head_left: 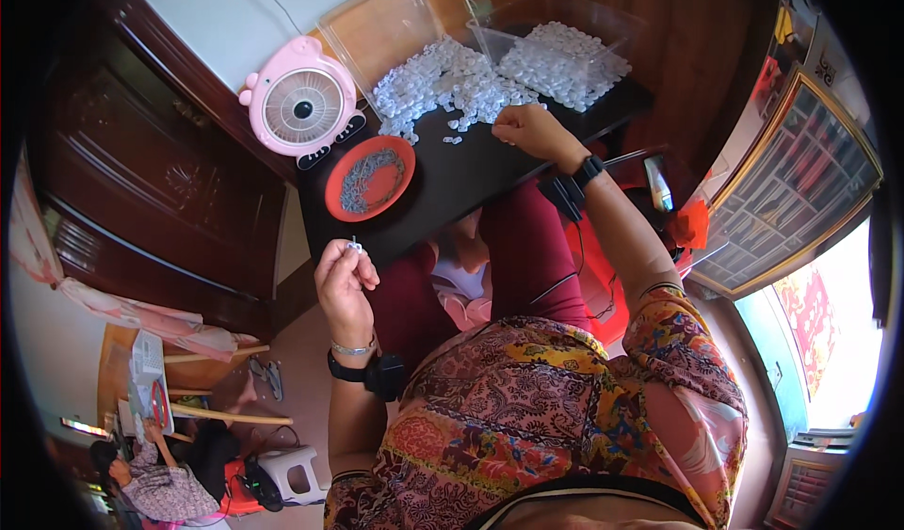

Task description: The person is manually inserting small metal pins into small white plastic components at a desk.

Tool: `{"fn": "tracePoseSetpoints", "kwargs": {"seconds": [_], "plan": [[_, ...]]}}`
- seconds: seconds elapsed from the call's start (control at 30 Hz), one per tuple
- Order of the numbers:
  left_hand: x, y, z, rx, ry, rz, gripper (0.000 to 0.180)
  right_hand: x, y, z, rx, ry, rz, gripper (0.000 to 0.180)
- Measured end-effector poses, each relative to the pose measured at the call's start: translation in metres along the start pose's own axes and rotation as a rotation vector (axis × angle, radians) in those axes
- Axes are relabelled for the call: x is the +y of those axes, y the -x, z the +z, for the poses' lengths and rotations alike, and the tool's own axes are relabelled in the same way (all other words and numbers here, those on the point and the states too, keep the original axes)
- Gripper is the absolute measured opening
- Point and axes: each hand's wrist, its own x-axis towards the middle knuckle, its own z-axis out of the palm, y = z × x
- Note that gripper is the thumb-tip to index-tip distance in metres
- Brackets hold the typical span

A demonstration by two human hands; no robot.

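Note:
My left hand point(347, 281) is raised before the table's near left edge, closed in a pinch. Between its fingertips is a small white plastic clip point(354, 247) with a thin grey pin standing up from it. Over the table, my right hand point(539, 135) has its fingers curled together; whatever is in them is hidden. Just beyond it lies a heap of small white plastic clips point(443, 83), a few of them loose at its front. A red plate point(407, 153) on the table's left side holds many thin grey pins, apparently nails point(358, 186).
A pink animal-shaped fan point(303, 106) stands at the table's back left. Clear plastic bins point(377, 26) back the heap, and more clips point(565, 64) fill the right one. The black table point(452, 182) ends above my knees. Another person point(160, 483) sits at the lower left.

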Motion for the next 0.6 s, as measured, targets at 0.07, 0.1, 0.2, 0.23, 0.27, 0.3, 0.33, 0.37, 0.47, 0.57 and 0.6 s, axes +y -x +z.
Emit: {"fn": "tracePoseSetpoints", "kwargs": {"seconds": [0.07,0.1,0.2,0.23,0.27,0.3,0.33,0.37,0.47,0.57,0.6], "plan": [[0.004,0.003,0.004,0.001,-0.019,0.010,0.015,0.009,-0.010,0.009,-0.027,0.039,-0.018,0.024],[0.005,0.004,0.004,0.005,-0.026,0.012,0.015,0.012,-0.012,0.016,-0.015,0.030,-0.037,0.021],[0.012,0.006,-0.001,0.031,-0.031,0.029,0.015,0.011,-0.019,0.033,-0.107,0.008,-0.070,0.022],[0.014,0.007,-0.003,0.031,-0.027,0.040,0.015,0.008,-0.019,0.038,-0.171,-0.032,-0.034,0.023],[0.015,0.008,-0.004,0.044,-0.036,0.057,0.015,0.003,-0.020,0.043,-0.237,-0.069,0.002,0.025],[0.016,0.008,-0.006,0.044,-0.051,0.068,0.015,0.000,-0.021,0.049,-0.257,-0.046,-0.044,0.025],[0.016,0.009,-0.009,0.043,-0.066,0.078,0.015,-0.003,-0.018,0.054,-0.293,-0.061,-0.053,0.025],[0.016,0.007,-0.009,0.031,-0.059,0.085,0.015,-0.003,-0.020,0.058,-0.321,-0.071,-0.069,0.026],[0.010,0.002,-0.010,0.026,-0.040,0.070,0.015,-0.001,-0.014,0.066,-0.374,-0.110,-0.041,0.026],[0.007,-0.010,-0.002,0.002,-0.035,0.052,0.015,0.004,-0.010,0.062,-0.355,-0.128,-0.023,0.025],[0.005,-0.017,-0.002,-0.018,-0.020,0.052,0.015,0.006,-0.010,0.058,-0.350,-0.124,-0.011,0.024]]}}
